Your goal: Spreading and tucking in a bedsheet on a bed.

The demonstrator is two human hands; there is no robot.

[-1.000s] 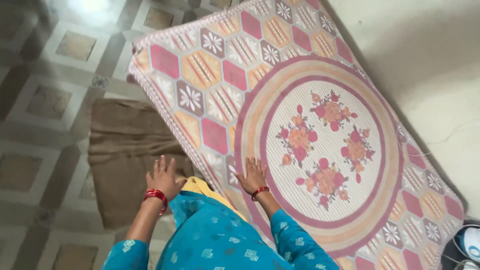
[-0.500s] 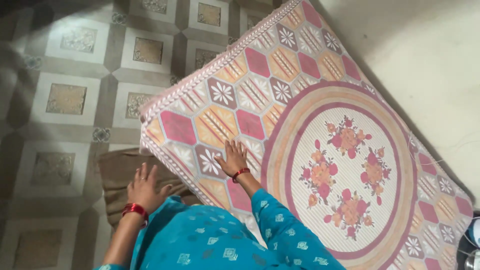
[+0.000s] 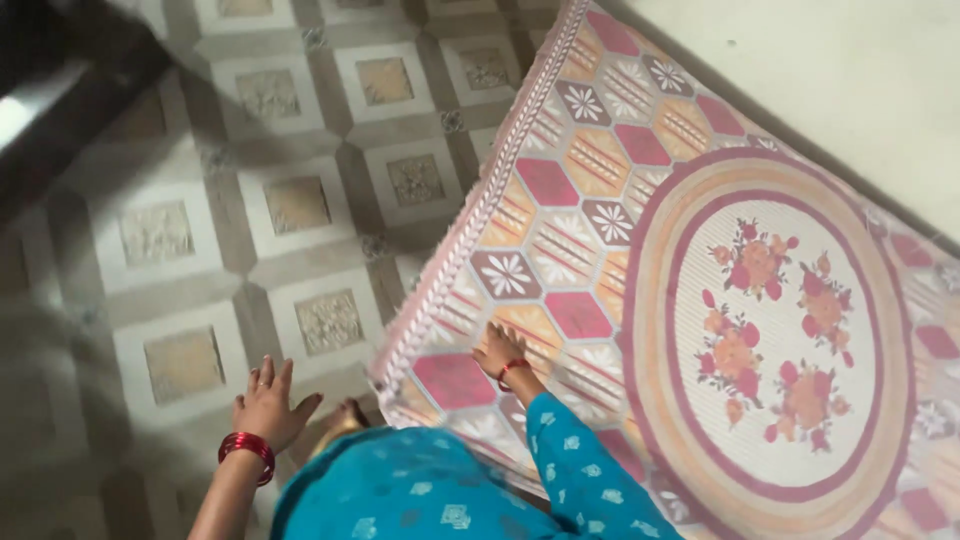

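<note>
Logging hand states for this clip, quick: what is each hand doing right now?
Left hand: open, fingers spread, holding nothing, above the tiled floor.
Right hand: open, resting flat on the patterned mat.

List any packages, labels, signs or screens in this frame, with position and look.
None in view: no package, label, sign or screen.
What is there:
Patterned mat: spread on the floor at right, pink and orange hexagons around a round floral centre.
Tiled floor: left, grey-brown squares.
Right hand: resting flat on the mat near its edge.
Left hand: open above the floor, with red bangles on the wrist.
</note>
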